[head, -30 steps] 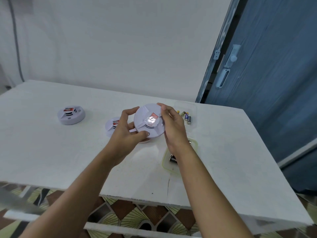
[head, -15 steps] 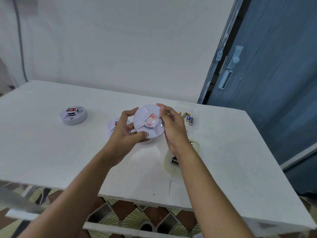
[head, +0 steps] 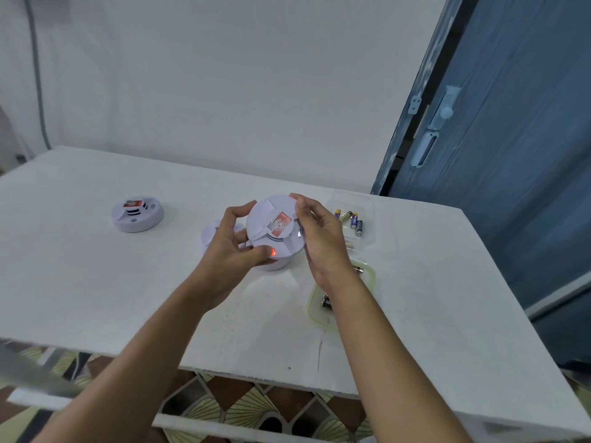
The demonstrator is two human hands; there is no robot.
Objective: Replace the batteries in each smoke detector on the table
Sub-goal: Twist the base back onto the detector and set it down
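I hold a round white smoke detector (head: 275, 230) above the white table (head: 96, 282), tilted toward me, with a red label on its face. My left hand (head: 230, 251) grips its left rim, and the thumb rests by a glowing red light on its lower edge. My right hand (head: 319, 238) holds its right rim. A second detector (head: 211, 233) lies on the table behind my left hand, mostly hidden. A third detector (head: 137, 213) sits at the far left. Several small batteries (head: 351, 219) lie in a clear tray (head: 367, 203) at the back right.
A green-rimmed clear container (head: 316, 310) with dark batteries sits under my right forearm. A blue door (head: 511, 155) stands to the right of the table. A white wall is behind. Patterned floor tiles show below the table's front edge.
A red light now glows on the held detector's lower edge under my left thumb. My left fingers have spread a little. The detector stays in both hands.
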